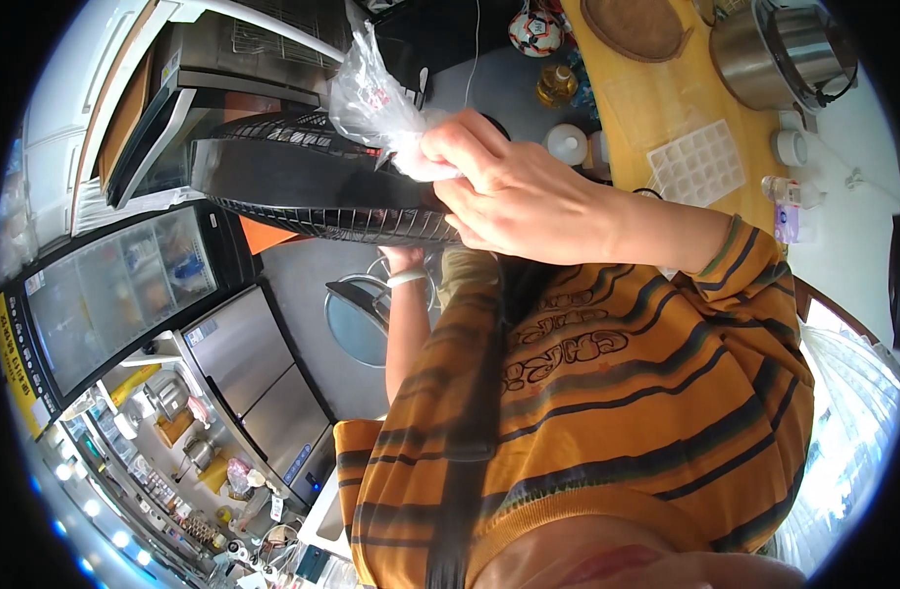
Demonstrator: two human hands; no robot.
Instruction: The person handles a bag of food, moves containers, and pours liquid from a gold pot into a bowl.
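Observation:
My right hand (pixel 520 188) is raised in front of my chest. Its fingers are closed around the gathered neck of a clear plastic bag (pixel 373 96), which has some red print. Just behind the bag is a black electric fan (pixel 317 173) with a wire grille, seen edge-on. My left arm hangs low on the left, with a pale bangle (pixel 407 277) at the wrist. Only part of my left hand (pixel 402 256) shows below the fan's rim. Its fingers are hidden, so I cannot tell whether it holds anything.
A round-seated stool (pixel 354 324) stands on the grey floor below the fan. To the right, a yellow table (pixel 619 118) bears a white moulded tray (pixel 699 163) and a large steel pot (pixel 752 66). A glass-fronted cabinet (pixel 119 294) and a steel appliance (pixel 258 383) stand left.

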